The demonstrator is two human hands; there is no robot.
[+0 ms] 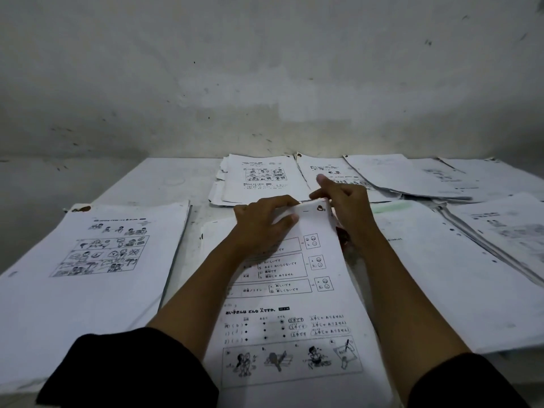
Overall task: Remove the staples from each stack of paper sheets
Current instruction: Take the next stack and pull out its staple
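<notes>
Where the far edge of the white printed worksheet stack (pixel 294 290) curls up, both hands pinch it: the left hand (pixel 262 223) with curled fingers, the right hand (pixel 344 206) hiding the corner (no staple is discernible). Its long axis runs away from the person on the white table (pixel 164 178).

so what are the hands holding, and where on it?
Both the left hand and right hand pinch the middle paper stack at its far top edge.
</notes>
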